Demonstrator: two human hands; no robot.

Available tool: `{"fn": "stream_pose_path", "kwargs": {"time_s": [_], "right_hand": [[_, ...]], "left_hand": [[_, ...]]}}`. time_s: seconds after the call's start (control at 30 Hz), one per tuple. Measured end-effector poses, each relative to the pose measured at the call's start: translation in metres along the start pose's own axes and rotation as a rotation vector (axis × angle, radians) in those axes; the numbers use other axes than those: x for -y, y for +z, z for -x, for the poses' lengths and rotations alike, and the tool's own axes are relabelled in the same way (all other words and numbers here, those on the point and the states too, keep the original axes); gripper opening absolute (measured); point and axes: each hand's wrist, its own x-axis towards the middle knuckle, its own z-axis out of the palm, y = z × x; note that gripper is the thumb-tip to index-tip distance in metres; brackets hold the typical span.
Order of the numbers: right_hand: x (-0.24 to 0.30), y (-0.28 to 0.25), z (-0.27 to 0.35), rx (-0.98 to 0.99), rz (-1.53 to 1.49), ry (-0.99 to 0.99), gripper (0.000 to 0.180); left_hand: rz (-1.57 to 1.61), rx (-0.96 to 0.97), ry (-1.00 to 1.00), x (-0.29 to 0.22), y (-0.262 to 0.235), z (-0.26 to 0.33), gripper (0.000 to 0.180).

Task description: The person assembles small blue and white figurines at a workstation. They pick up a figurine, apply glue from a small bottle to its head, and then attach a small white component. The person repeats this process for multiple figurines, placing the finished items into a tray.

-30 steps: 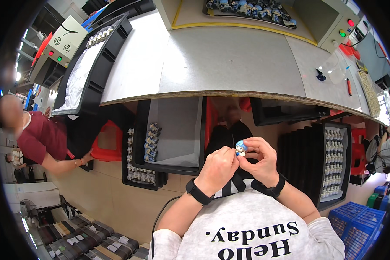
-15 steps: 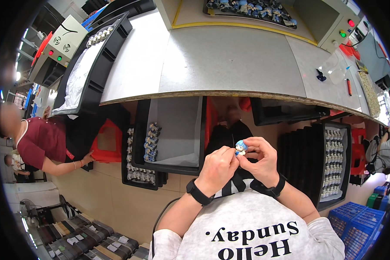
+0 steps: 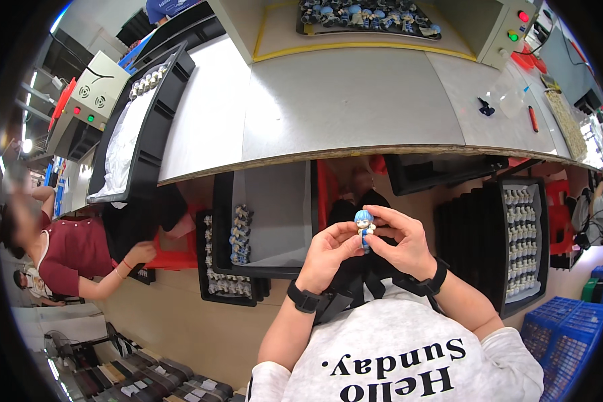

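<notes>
A small blue-haired figurine [image 3: 364,226] with a white and blue body stands upright between my two hands, its front toward me. My left hand [image 3: 329,253] pinches its lower left side between thumb and fingers. From the other side my right hand [image 3: 403,242] grips it, the thumb at the lower body and the fingers by the head. Both hands are over my lap, in front of the table's edge. Left of them, a black tray [image 3: 269,271] lined with grey sheet holds a row of similar figurines [image 3: 240,234].
The grey worktable [image 3: 348,100] spans the front, with a boxy machine [image 3: 492,30] over a tray of figurines. Another black tray [image 3: 141,144] lies at the table's left. Stacked trays [image 3: 472,234] and blue crates [image 3: 569,335] stand right. A co-worker in a maroon shirt [image 3: 80,251] sits left.
The figurine has turned upright, showing its face and body, and my left fingers have shifted lower on it. The view has moved slightly. The co-worker's arm has moved.
</notes>
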Motion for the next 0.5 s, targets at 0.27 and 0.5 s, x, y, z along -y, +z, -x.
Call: {"fn": "stream_pose_path", "kwargs": {"time_s": [0.27,0.5], "right_hand": [[-0.008,-0.001,0.004,-0.002,-0.118,0.063,0.042],[-0.006,0.002,0.001,-0.030,-0.113,0.029,0.037]], "left_hand": [[-0.066,0.036,0.058,-0.005,0.010,-0.003,0.052],[-0.010,-0.039,0.052,-0.006,0.013,-0.003,0.042]]}}
